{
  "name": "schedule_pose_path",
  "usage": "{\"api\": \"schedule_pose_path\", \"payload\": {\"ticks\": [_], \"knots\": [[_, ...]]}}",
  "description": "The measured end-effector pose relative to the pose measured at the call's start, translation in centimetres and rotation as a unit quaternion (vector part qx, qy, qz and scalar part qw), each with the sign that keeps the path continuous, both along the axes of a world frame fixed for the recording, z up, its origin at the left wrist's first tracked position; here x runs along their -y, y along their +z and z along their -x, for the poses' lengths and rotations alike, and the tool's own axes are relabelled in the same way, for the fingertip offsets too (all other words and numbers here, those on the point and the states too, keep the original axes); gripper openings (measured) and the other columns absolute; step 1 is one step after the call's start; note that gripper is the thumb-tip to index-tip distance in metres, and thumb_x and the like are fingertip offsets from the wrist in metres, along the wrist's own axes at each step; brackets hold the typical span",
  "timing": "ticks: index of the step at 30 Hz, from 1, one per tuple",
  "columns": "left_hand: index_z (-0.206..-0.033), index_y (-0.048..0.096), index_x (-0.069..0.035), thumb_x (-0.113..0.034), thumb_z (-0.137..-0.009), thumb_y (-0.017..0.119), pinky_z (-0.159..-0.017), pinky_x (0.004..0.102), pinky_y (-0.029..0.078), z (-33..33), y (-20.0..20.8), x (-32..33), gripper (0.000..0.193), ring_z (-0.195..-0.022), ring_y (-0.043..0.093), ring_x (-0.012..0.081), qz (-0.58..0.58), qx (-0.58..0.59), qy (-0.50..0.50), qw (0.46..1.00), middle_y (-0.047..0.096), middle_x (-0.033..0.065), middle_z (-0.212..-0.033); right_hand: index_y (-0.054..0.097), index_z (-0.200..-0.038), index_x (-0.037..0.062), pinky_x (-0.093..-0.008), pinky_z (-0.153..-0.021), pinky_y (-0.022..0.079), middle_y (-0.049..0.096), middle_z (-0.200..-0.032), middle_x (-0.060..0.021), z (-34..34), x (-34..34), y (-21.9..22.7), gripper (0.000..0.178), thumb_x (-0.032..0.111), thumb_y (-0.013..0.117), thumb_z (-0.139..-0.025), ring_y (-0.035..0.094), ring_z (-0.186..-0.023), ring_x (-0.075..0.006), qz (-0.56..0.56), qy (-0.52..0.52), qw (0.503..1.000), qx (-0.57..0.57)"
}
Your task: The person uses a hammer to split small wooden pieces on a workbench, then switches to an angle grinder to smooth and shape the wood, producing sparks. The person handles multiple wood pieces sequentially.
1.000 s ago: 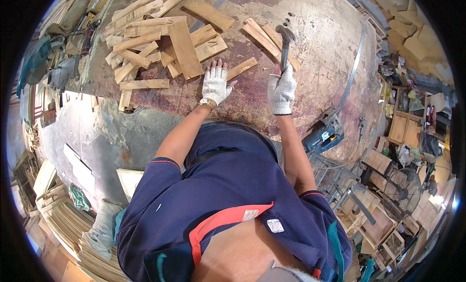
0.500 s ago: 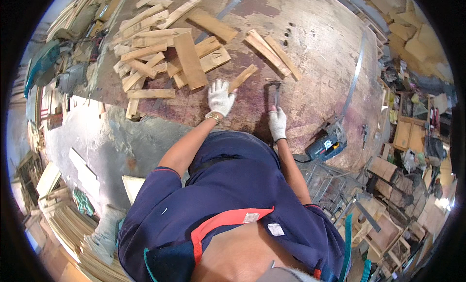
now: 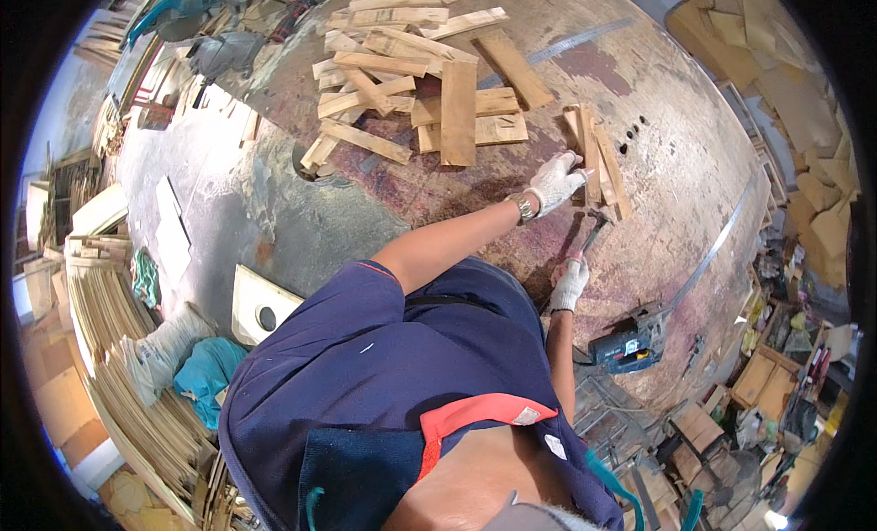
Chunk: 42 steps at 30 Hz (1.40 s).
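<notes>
My left hand [image 3: 555, 184], in a white knit glove, reaches across the bench to a small group of wooden strips. Its fingers are bent at the near left edge of one wooden strip [image 3: 592, 161] and seem to grip it; the fingertips are partly hidden. Another strip [image 3: 614, 179] lies just right of it. My right hand [image 3: 570, 283], also gloved, is closed round the handle of a hammer [image 3: 590, 237]. The hammer's head points away from me, close to the near ends of the strips.
A loose pile of short boards [image 3: 458, 111] covers the far left of the stained bench. A blue and black jigsaw [image 3: 626, 346] stands right of my right hand. A metal strip [image 3: 717, 234] runs along the right. Stacked slats [image 3: 119, 348] stand at left.
My view has turned, so the bench appears shifted. My left hand has moved right, from beside the pile to the strips, with the small wooden piece. My right hand still holds the hammer.
</notes>
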<state>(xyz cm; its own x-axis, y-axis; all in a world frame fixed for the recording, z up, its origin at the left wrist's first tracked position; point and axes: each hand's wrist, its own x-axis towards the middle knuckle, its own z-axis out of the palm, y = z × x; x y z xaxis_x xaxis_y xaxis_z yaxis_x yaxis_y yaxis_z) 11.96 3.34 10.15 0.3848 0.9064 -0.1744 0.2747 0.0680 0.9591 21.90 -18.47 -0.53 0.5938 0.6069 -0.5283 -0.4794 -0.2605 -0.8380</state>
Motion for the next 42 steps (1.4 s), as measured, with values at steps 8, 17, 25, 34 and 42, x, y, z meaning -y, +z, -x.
{"api": "schedule_pose_path", "payload": {"ticks": [8, 17, 25, 34, 42], "knots": [[-0.104, 0.067, -0.003, -0.026, -0.092, 0.072, -0.086, 0.0408, 0.052, 15.1, -0.3, -6.9, 0.026, -0.091, 0.066, 0.0306, -0.219, -0.062, 0.384, 0.895, 0.067, 0.0135, -0.094, 0.046, -0.085, 0.0161, -0.0278, -0.035, 0.03, 0.042, -0.058, 0.0038, 0.1, -0.2, 1.2, 0.039, 0.047, 0.057, -0.105, 0.039, -0.04, -0.0093, 0.029, 0.028, 0.998, 0.052], [-0.104, 0.062, -0.004, -0.023, -0.088, 0.074, -0.062, 0.0478, 0.054, 33.7, -5.8, -15.6, 0.028, -0.085, 0.067, 0.0291, 0.195, 0.079, 0.501, 0.84, 0.068, 0.0087, -0.099, 0.046, -0.085, 0.0172, -0.0265, -0.035, 0.029, 0.042, -0.057, 0.0054, 0.9, -1.1, 1.9, 0.04, 0.05, 0.061, -0.102, 0.039, -0.04, -0.008, 0.051, 0.046, 0.997, 0.046], [-0.101, 0.064, -0.011, -0.015, -0.095, 0.072, -0.06, 0.0356, 0.055, 22.1, -4.8, -7.9, 0.01, -0.072, 0.068, 0.0212, 0.273, 0.312, 0.238, 0.878, 0.071, 0.0069, -0.088, 0.053, -0.087, 0.015, -0.0257, -0.039, 0.031, 0.045, -0.057, 0.006, 0.8, -0.5, 1.7, 0.037, 0.047, 0.063, -0.103, 0.041, -0.042, -0.0063, 0.068, 0.018, 0.995, 0.064], [-0.127, 0.064, -0.017, -0.037, -0.078, 0.083, -0.097, 0.0479, 0.046, 14.4, -0.9, -1.0, 0.057, -0.113, 0.059, 0.0309, -0.421, -0.417, -0.073, 0.802, 0.064, 0.0076, -0.112, 0.052, -0.089, 0.0138, -0.0275, -0.036, 0.031, 0.045, -0.057, 0.0044, 0.3, -0.4, -0.5, 0.04, 0.05, 0.057, -0.104, 0.04, -0.04, -0.0084, 0.076, 0.057, 0.989, 0.111], [-0.128, 0.064, -0.017, -0.036, -0.081, 0.079, -0.101, 0.0471, 0.039, 13.3, -3.9, -3.0, 0.053, -0.117, 0.054, 0.0271, -0.42, -0.366, -0.269, 0.786, 0.061, 0.0083, -0.118, 0.052, -0.087, 0.0161, -0.0263, -0.038, 0.031, 0.045, -0.058, 0.0057, 0.7, -0.7, -0.1, 0.039, 0.052, 0.057, -0.104, 0.04, -0.042, -0.0073, 0.075, 0.043, 0.991, 0.106]]}}
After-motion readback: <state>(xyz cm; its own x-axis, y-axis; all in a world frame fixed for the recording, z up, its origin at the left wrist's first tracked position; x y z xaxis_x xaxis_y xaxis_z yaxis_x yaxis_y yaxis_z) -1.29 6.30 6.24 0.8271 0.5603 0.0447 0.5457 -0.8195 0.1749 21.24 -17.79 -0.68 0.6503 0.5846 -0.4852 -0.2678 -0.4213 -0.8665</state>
